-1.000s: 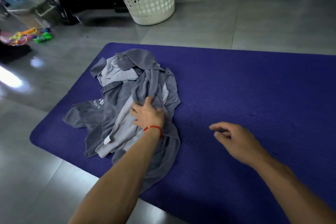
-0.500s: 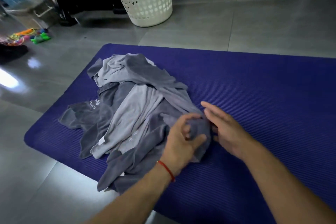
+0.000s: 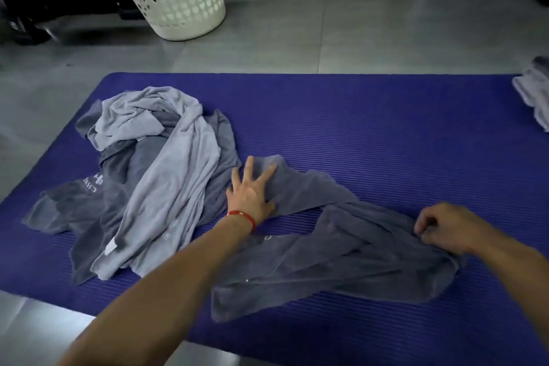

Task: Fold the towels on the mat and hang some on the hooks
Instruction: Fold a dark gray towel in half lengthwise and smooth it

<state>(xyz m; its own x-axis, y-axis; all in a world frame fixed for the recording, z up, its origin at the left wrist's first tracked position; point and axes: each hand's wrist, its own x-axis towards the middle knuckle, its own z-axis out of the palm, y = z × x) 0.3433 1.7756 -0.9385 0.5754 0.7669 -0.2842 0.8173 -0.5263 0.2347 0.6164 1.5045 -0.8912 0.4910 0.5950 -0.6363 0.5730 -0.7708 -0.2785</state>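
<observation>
Grey towel stretched over blue mat, right of towel pile; left hand presses it with fingers spread flat, right hand pinches its right edge.

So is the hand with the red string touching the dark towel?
Touching. The head view shows the left hand pressed flat with spread fingers on one end of the dark towel, no gap between them.

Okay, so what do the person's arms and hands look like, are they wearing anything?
Both forearms are bare, with no sleeves in view. The left hand has a thin red string bracelet around its wrist. The right hand shows no glove, watch or band.
</observation>
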